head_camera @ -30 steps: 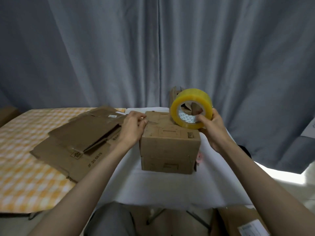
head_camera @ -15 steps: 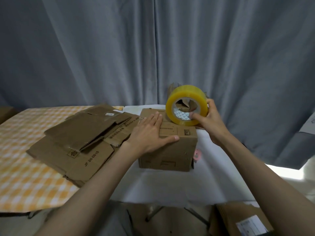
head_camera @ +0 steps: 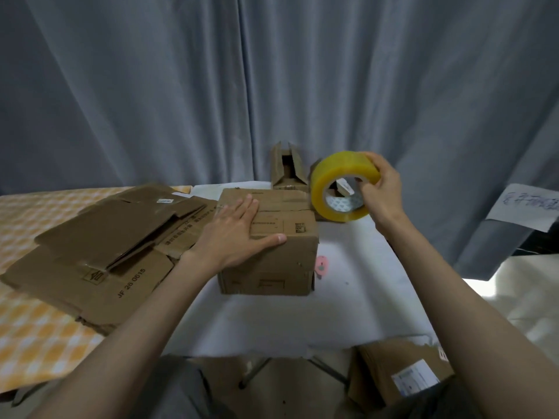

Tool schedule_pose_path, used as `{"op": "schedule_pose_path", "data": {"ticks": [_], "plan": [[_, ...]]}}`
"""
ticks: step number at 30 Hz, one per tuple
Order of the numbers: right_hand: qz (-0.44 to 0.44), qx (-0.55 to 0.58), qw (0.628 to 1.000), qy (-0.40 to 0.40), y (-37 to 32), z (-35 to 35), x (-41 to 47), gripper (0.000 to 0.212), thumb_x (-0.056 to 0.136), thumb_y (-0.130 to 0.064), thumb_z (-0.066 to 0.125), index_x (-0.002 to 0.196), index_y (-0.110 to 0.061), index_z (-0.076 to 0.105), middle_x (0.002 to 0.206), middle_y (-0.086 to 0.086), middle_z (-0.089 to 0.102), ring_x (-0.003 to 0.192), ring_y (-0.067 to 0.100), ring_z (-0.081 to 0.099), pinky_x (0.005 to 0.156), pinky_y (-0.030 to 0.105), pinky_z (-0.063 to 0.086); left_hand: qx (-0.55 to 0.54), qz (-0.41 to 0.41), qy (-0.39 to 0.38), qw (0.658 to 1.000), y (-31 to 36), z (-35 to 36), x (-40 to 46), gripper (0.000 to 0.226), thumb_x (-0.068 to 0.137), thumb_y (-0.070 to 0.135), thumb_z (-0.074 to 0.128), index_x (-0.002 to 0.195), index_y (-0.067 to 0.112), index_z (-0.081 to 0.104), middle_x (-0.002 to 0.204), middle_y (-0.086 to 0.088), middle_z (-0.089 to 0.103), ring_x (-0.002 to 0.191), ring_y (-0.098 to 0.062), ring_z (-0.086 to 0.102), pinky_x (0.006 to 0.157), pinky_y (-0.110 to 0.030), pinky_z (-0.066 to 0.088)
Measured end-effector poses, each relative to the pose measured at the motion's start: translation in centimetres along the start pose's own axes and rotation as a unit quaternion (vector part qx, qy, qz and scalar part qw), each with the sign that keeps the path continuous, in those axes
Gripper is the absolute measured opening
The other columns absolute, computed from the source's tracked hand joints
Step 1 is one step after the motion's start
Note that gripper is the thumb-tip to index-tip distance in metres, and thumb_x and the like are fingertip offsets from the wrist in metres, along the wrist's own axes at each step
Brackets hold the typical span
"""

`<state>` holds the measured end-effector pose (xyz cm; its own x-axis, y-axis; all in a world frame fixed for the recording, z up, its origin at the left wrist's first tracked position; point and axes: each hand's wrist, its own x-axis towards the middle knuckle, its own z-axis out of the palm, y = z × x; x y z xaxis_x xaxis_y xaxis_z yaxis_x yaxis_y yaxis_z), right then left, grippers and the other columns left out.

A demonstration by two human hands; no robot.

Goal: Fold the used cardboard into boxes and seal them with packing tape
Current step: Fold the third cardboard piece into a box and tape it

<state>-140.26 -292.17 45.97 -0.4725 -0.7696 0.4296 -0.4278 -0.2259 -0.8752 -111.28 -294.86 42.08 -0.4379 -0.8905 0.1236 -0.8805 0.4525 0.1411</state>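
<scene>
A folded brown cardboard box stands on the white table in the middle. My left hand lies flat on its closed top flaps, fingers straight, thumb along the front edge. To the box's right, my right hand grips a large roll of yellow packing tape, fingers through its core. The roll hangs just off the box's right rear corner. Whether a strip of tape runs from the roll to the box is not visible.
A pile of flattened cardboard lies left of the box, on a yellow checked cloth. A small open box stands behind. A pink object lies by the box's right side. Another carton sits on the floor at lower right. Grey curtain behind.
My left hand moved from the box's left top edge onto its top and now lies flat there. My right hand carried the tape roll from above the box off to its right.
</scene>
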Motion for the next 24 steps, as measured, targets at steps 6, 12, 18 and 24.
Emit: {"op": "schedule_pose_path", "data": {"ticks": [6, 12, 18, 24], "plan": [[-0.041, -0.09, 0.995, 0.007, 2.0, -3.1, -0.7, 0.06, 0.059, -0.004, 0.041, 0.111, -0.017, 0.067, 0.097, 0.0, 0.067, 0.091, 0.02, 0.061, 0.071, 0.011, 0.043, 0.003, 0.007, -0.003, 1.0, 0.1, -0.1, 0.1, 0.127, 0.061, 0.104, 0.008, 0.16, 0.025, 0.009, 0.167, 0.006, 0.001, 0.154, -0.013, 0.002, 0.124, -0.037, -0.002], [0.008, -0.06, 0.998, -0.009, 5.2, -2.9, -1.8, 0.051, 0.071, 0.012, 0.051, 0.105, -0.024, 0.064, 0.093, 0.0, 0.066, 0.09, 0.02, 0.061, 0.074, 0.014, 0.047, 0.007, 0.015, -0.01, 1.0, 0.1, -0.1, 0.0, 0.118, 0.063, 0.103, 0.006, 0.159, 0.033, 0.004, 0.167, 0.008, -0.001, 0.154, -0.014, 0.003, 0.125, -0.041, 0.002], [0.108, 0.04, 0.99, -0.076, 8.1, -1.3, -3.7, 0.056, 0.078, 0.016, 0.048, 0.098, -0.034, 0.062, 0.099, 0.001, 0.066, 0.101, 0.026, 0.064, 0.087, 0.049, 0.055, 0.023, 0.031, -0.016, 0.999, 0.4, -0.5, -0.1, 0.112, 0.066, 0.1, 0.005, 0.159, 0.036, 0.004, 0.166, 0.011, -0.003, 0.154, -0.017, 0.001, 0.125, -0.043, 0.001], [0.107, 0.105, 0.985, -0.089, 9.5, 1.0, -3.6, 0.048, 0.082, 0.012, 0.052, 0.115, -0.022, 0.059, 0.107, 0.002, 0.065, 0.102, 0.022, 0.065, 0.074, 0.028, 0.054, -0.015, 0.058, -0.019, 0.998, 3.3, -0.9, 1.5, 0.111, 0.074, 0.093, 0.028, 0.16, 0.029, 0.003, 0.166, 0.012, -0.004, 0.152, -0.009, 0.0, 0.113, -0.028, -0.006]]}}
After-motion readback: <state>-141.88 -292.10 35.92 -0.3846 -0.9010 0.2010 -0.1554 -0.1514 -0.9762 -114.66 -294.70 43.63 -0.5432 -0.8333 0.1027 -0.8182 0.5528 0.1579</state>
